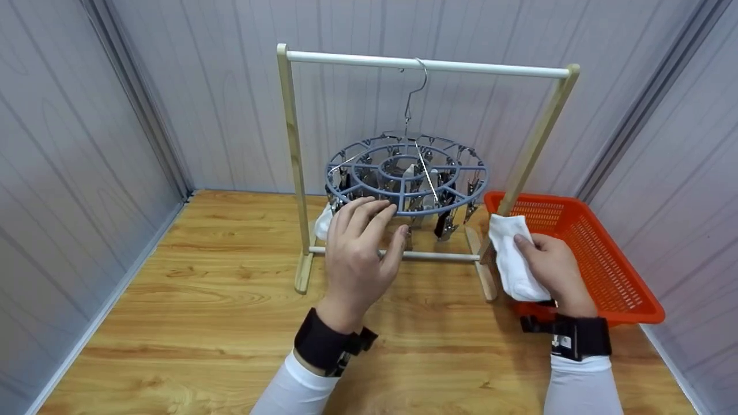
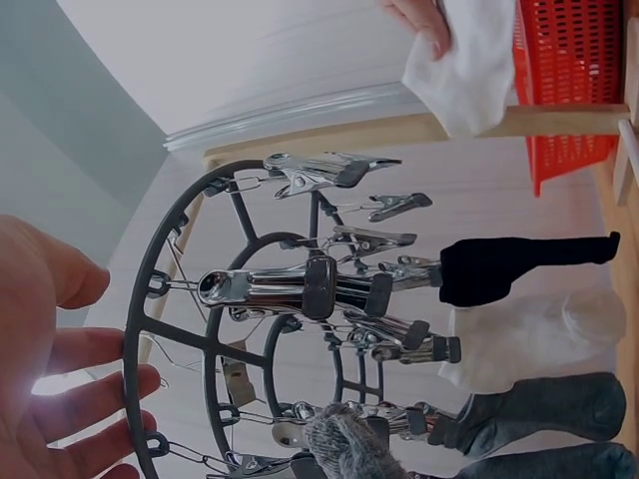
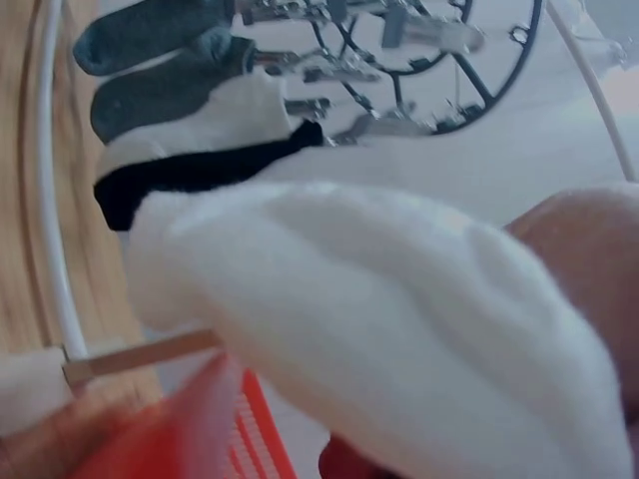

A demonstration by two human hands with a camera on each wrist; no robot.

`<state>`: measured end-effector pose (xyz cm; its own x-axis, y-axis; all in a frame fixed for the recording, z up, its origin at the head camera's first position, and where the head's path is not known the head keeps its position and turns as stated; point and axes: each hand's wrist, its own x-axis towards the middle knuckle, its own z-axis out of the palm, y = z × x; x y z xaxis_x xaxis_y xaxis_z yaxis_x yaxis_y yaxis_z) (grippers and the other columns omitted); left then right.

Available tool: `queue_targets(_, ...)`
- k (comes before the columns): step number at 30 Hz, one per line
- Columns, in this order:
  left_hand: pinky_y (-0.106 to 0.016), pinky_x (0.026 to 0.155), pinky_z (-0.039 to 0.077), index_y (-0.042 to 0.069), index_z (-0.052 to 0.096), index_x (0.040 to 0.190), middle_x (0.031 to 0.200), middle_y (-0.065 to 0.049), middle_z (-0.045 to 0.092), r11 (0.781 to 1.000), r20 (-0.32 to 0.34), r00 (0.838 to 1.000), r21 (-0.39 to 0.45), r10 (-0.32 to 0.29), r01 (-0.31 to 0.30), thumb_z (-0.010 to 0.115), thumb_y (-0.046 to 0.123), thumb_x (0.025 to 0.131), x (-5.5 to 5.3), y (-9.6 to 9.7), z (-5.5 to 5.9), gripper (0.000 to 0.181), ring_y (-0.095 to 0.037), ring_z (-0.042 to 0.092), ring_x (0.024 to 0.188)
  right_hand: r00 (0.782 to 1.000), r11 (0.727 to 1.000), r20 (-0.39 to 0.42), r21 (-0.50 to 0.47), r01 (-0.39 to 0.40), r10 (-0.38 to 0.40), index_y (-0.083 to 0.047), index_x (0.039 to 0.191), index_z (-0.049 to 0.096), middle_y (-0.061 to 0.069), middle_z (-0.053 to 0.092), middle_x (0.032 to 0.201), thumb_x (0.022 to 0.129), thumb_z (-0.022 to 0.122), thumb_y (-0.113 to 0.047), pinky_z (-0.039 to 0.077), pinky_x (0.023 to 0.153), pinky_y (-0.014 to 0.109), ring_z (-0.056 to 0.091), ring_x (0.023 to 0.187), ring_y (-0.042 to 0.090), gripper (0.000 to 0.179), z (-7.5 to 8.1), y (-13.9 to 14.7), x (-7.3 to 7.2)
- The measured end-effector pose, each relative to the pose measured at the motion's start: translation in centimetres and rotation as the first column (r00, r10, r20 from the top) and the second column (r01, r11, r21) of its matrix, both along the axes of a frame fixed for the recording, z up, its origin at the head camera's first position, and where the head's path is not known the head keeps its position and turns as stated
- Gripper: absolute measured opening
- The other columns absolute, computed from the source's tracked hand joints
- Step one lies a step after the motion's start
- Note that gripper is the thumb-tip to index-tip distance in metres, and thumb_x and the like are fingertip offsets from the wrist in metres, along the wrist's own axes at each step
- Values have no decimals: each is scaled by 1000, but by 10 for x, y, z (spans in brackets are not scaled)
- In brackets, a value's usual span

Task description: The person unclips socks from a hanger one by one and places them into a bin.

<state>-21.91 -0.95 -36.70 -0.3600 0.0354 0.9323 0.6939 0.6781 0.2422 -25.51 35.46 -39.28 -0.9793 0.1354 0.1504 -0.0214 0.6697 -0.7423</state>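
A round blue-grey clip hanger [image 1: 402, 203] with several metal clips [image 2: 270, 289] hangs by its hook. My left hand [image 1: 360, 248] is at its near rim, fingers loosely spread and fingertips against the ring, thumb apart. My right hand [image 1: 556, 265] pinches a white sock [image 1: 510, 259] between thumb and fingers, beside the stand's right post. From the clips in the left wrist view hang a black sock [image 2: 479, 267], a white sock [image 2: 544, 334], dark grey socks [image 2: 549, 407] and a speckled grey knit piece [image 2: 344, 444].
A wooden stand with a white top bar [image 1: 490, 66] carries the hanger. An orange basket [image 1: 646, 300] stands at the right, partly behind the right hand and the held sock. Panelled walls [image 1: 230, 115] enclose the wooden tabletop [image 1: 202, 323] at the back and sides.
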Motion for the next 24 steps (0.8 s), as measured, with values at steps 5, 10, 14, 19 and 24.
queue_targets(5, -47, 115, 50, 1, 82, 124, 128, -12, 77, 1000, -8, 1000, -5, -4, 4, 76, 22, 105, 0, -1, 0, 29, -33, 66, 127, 994, 994, -23, 10, 104, -104, 3, 128, 77, 8, 74, 93, 114, 58, -51, 53, 66, 27, 64, 75, 15, 59, 2, 16, 2)
queue_targets(10, -47, 115, 50, 2, 81, 125, 128, -12, 77, 1000, -7, 1000, -3, -6, 6, 75, 22, 105, 0, -2, 0, 29, -33, 66, 127, 982, 978, -35, 96, 186, -184, 1, 133, 73, 21, 73, 109, 116, 47, -53, 49, 77, 37, 65, 92, 31, 62, 2, 27, 3)
queue_targets(14, -47, 115, 50, 2, 81, 125, 128, -12, 76, 1000, -4, 1000, -8, -6, 6, 76, 22, 105, 1, -2, 0, 29, -33, 66, 127, 981, 966, -18, 174, 193, -193, -1, 124, 70, 24, 71, 109, 118, 42, -53, 47, 80, 44, 65, 98, 40, 60, 0, 30, 2)
queue_targets(19, -47, 115, 50, 2, 81, 125, 128, -13, 77, 1000, -7, 1000, -13, -4, 4, 81, 18, 101, 1, -2, -1, 29, -33, 66, 127, 991, 962, -10, 239, 129, -131, -1, 115, 69, 23, 70, 104, 119, 42, -50, 46, 78, 46, 64, 94, 41, 57, -7, 31, -3)
queue_targets(24, -47, 115, 50, 1, 81, 124, 128, -13, 77, 1000, -5, 1000, -17, -6, 6, 81, 18, 100, 1, -2, -1, 29, -33, 66, 127, 997, 974, 59, 225, 41, -56, 0, 110, 70, 14, 67, 91, 118, 45, -49, 46, 70, 39, 62, 81, 30, 56, -15, 32, -7)
